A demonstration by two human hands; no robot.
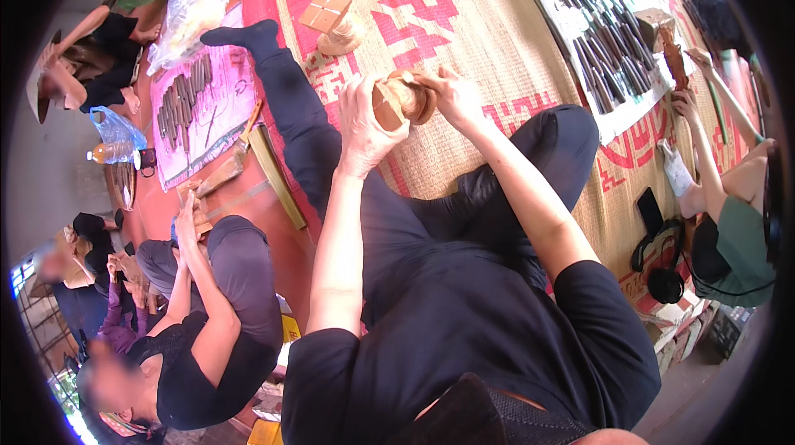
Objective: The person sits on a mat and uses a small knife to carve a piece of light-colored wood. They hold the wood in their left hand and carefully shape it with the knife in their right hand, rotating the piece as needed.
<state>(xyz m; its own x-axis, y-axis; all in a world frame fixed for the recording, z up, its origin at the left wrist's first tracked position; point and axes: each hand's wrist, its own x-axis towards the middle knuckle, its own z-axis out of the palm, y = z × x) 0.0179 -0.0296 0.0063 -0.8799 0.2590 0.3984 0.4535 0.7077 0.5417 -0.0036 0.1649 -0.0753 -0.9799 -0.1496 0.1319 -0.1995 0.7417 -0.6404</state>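
Above my crossed leg, my left hand (364, 130) is wrapped round the flat-sided end of a light brown wood carving (407, 99). My right hand (453, 99) grips the carving's far right edge with bent fingers. The piece has rounded, curling forms in its middle and a flat face near my left palm. I see no tool in either hand. Beyond my left hand, on the mat, lies a similar pale wooden piece with a square block (326, 10) and a rounded part (341, 36).
A red-and-straw woven mat (451, 155) spreads under me. Many dark-handled carving tools (609, 52) lie on a white sheet at right; more tools (184, 104) lie on a pink sheet at left. People sit on both sides; one at right holds a brown carving (673, 60).
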